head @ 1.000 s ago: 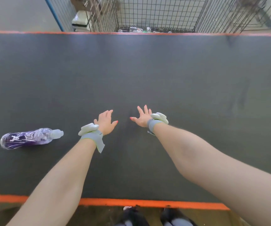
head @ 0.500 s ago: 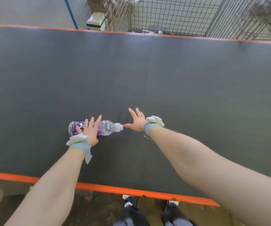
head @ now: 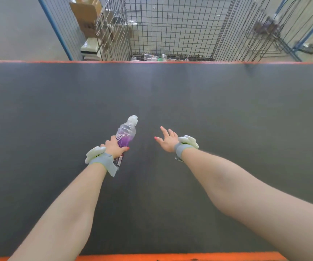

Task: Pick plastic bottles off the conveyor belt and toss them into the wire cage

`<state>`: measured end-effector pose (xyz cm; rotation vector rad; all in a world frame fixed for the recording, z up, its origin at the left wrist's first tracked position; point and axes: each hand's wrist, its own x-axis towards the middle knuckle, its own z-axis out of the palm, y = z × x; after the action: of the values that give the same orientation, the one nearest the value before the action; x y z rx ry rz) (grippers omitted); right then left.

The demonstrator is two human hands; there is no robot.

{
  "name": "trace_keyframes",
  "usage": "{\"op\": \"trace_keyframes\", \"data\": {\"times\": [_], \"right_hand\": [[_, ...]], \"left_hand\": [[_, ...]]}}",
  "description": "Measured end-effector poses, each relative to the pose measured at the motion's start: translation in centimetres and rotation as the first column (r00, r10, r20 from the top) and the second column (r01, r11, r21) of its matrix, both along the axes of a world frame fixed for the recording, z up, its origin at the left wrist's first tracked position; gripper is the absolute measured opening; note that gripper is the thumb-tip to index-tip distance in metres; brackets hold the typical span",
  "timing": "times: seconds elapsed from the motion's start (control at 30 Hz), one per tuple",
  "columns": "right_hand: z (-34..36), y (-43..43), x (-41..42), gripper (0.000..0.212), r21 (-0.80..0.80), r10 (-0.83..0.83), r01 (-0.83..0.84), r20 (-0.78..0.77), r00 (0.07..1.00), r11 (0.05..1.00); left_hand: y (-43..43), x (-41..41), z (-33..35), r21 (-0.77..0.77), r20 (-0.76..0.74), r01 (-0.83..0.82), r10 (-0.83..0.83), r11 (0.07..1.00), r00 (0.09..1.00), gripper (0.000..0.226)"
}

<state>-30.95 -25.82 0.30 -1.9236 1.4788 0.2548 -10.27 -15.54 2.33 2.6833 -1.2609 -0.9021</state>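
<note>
A clear plastic bottle point(head: 126, 135) with a purple label and a white cap is held above the dark conveyor belt point(head: 227, 110), its cap pointing away toward the wire cage point(head: 170, 25). My left hand point(head: 114, 147) grips the bottle around its lower body. My right hand point(head: 168, 140) hovers to the right of the bottle with fingers spread, holding nothing. The cage stands just past the belt's far orange edge, and several clear bottles point(head: 152, 57) lie on its floor.
Cardboard boxes point(head: 88, 14) and a second wire cage point(head: 112, 31) stand behind the belt at the left. A blue-framed wire rack point(head: 283, 31) stands at the far right. An orange strip point(head: 170, 256) marks the belt's near edge.
The bottle rode the belt rightward to my hands. My left hand came down on it, closed around it and lifted it, turning its cap toward the cage. My right hand drew away from the cap.
</note>
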Motion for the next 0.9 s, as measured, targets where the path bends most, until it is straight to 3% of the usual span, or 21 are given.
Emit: {"op": "trace_keyframes", "data": {"times": [0.07,0.2,0.27,0.33,0.43,0.47,0.5,0.6,0.67,0.73,0.8,0.9], "right_hand": [[-0.3,-2.1,-0.1,0.065,0.011,-0.009,0.009,-0.005,1.000,1.000],[-1.0,-7.3,1.0,0.065,0.011,-0.013,0.013,0.016,1.000,1.000],[-0.8,-9.6,1.6,0.065,0.003,-0.031,0.031,0.051,0.998,1.000],[-0.6,-14.2,3.1,0.064,0.003,-0.082,0.082,0.127,0.989,0.997],[0.8,-22.3,6.0,0.061,-0.033,-0.243,0.271,0.350,0.905,0.962],[1.4,-25.2,7.5,0.061,-0.040,-0.296,0.344,0.426,0.855,0.938],[1.9,-27.3,8.6,0.060,-0.025,-0.344,0.405,0.484,0.805,0.914],[2.0,-30.9,10.9,0.060,0.009,-0.381,0.437,0.506,0.774,0.899],[1.5,-31.0,11.6,0.060,-0.014,-0.330,0.378,0.456,0.827,0.926],[0.7,-29.3,11.4,0.061,-0.041,-0.262,0.298,0.375,0.890,0.954],[-0.6,-27.4,10.4,0.063,-0.038,-0.203,0.219,0.252,0.946,0.975],[-1.5,-23.0,8.7,0.066,-0.011,-0.085,0.086,0.076,0.994,0.996]], "left_hand": [[-2.6,-0.1,0.1,-0.025,-0.168,-0.102,0.097,0.994,0.981,0.070],[-8.6,-0.3,0.1,-0.023,-0.341,-0.213,0.193,0.977,0.920,0.069],[-11.9,-0.8,0.5,-0.037,-0.559,-0.389,0.303,0.921,0.772,0.066],[-18.4,-0.2,1.4,0.035,-0.728,-0.547,0.397,0.836,0.559,0.063],[-29.5,1.6,4.7,0.137,-0.892,-0.622,0.369,0.771,0.260,0.064],[-32.9,2.9,5.6,0.129,-0.923,-0.624,0.323,0.771,0.208,0.071],[-35.4,3.6,6.2,0.097,-0.933,-0.612,0.286,0.785,0.219,0.078],[-38.5,4.1,5.3,-0.107,-0.831,-0.530,0.218,0.841,0.512,0.078],[-37.5,3.8,2.8,-0.198,-0.639,-0.444,0.229,0.874,0.735,0.074],[-34.4,3.4,0.1,-0.172,-0.326,-0.230,0.165,0.958,0.931,0.073],[-31.0,3.0,-2.1,-0.092,-0.173,-0.077,0.061,0.993,0.983,0.074],[-24.4,2.7,-3.5,0.014,-0.112,0.026,-0.024,1.000,0.993,0.076]]}}
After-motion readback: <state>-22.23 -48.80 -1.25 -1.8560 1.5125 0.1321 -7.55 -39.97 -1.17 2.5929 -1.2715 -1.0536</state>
